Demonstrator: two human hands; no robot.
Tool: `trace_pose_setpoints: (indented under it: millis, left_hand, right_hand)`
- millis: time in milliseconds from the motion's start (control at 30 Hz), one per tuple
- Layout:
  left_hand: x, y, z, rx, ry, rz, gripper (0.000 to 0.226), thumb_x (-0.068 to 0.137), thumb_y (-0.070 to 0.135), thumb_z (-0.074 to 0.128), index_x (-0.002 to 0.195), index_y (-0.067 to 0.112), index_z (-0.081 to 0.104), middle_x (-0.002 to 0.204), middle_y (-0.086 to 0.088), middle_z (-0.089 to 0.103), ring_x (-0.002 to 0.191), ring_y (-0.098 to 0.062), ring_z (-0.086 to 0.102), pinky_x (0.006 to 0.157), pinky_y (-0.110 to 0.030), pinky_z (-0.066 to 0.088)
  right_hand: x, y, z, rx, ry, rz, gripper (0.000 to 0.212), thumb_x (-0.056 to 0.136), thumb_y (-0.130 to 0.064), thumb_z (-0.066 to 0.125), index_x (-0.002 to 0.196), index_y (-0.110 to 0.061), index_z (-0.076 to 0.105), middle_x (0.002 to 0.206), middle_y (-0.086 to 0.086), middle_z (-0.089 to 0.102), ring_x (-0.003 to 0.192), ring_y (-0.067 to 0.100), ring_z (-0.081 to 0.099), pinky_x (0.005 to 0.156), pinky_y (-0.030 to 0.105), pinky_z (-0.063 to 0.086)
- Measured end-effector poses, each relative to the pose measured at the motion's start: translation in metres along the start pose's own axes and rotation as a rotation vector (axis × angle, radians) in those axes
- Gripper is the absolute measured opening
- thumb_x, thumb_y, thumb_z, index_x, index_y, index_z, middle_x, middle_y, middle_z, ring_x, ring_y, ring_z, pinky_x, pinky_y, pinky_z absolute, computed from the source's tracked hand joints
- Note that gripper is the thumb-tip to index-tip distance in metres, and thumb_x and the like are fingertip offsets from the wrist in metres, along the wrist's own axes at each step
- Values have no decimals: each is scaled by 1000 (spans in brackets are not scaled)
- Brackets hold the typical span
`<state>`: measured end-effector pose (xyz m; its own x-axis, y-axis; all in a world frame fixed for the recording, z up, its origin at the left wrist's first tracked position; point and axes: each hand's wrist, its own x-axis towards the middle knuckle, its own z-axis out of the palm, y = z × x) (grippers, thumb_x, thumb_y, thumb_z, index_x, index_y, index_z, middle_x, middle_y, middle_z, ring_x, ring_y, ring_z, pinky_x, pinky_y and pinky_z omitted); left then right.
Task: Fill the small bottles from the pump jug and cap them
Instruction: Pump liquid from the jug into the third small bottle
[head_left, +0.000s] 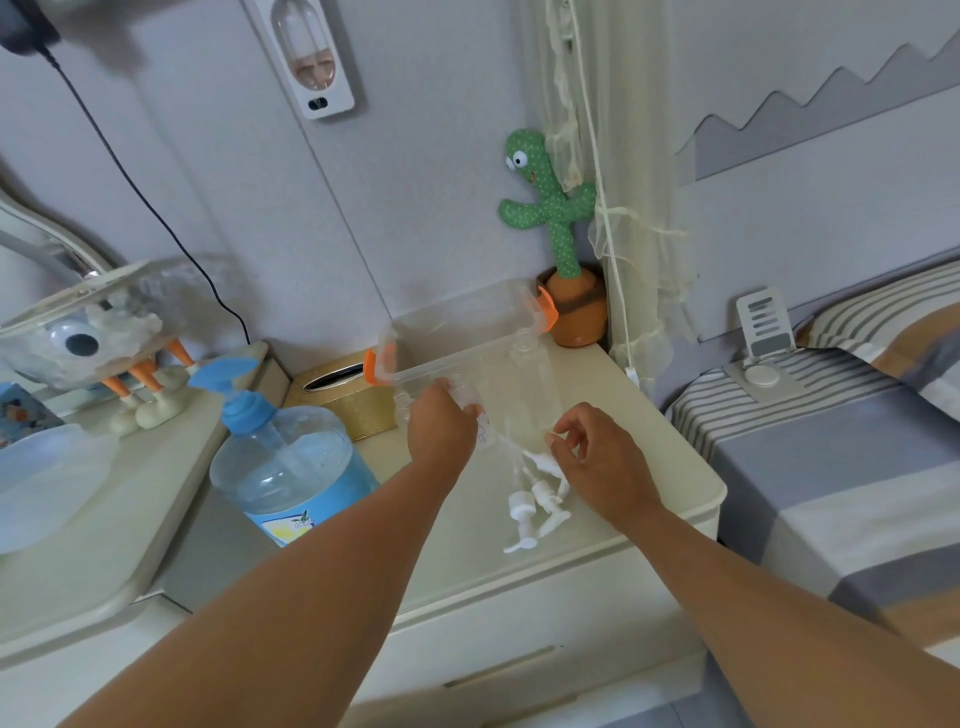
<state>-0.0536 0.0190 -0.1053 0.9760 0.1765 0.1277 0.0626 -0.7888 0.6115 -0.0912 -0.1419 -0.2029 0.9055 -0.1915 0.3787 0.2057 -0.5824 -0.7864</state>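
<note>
My left hand grips a small bottle, ready for the pump jug I'd say; right hand curls over the pump caps, pinching one? I can't tell

Glossy clear plastic forms the blue-tinted pump jug and the small round bottle. The white pump caps are smooth plastic. The cream tabletop has a faint sheen, perhaps lacquered wood.
</note>
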Motion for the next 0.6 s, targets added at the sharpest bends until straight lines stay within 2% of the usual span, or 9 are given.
trace_pose_setpoints:
  millis: [100, 200, 367, 500, 600]
  left_hand:
    - [-1, 0, 0, 2, -1, 2, 50, 93, 18, 63, 139, 9, 47, 124, -13, 65, 108, -29, 66, 96, -45, 51]
    - [-4, -2, -2, -11, 1, 10, 55, 93, 18, 63, 144, 10, 44, 137, -10, 58, 113, -30, 65, 100, -44, 49]
    - [-19, -7, -4, -47, 118, 66, 53, 92, 18, 65, 141, 13, 46, 141, -5, 52, 124, -22, 54, 102, -34, 43]
    - [-32, -14, -6, -101, 219, 64, 44, 93, 18, 64, 132, 12, 44, 136, -7, 49, 97, -13, 50, 83, -27, 41]
    - [-33, -19, -9, -201, 222, -56, 46, 93, 13, 64, 133, 8, 42, 137, -12, 46, 106, -22, 55, 91, -32, 47]
  right_hand:
    - [0, 0, 0, -3, -15, 8, 12, 87, -36, 58, 89, -27, 51, 79, -9, 55, 71, 7, 53, 62, 19, 41]
    - [0, -1, 0, -13, -26, 4, 13, 86, -36, 58, 89, -26, 51, 80, -9, 55, 72, 8, 54, 63, 20, 41]
    - [-1, -3, -2, -19, -29, -8, 13, 86, -36, 59, 88, -26, 51, 81, -8, 55, 74, 9, 53, 63, 20, 41]
    - [-2, -4, -3, -36, -27, -25, 13, 86, -35, 59, 88, -24, 52, 82, -8, 53, 74, 10, 52, 64, 22, 41]
    - [-3, -5, -3, -42, -22, -29, 13, 86, -34, 59, 89, -23, 52, 83, -7, 53, 74, 10, 52, 64, 23, 41]
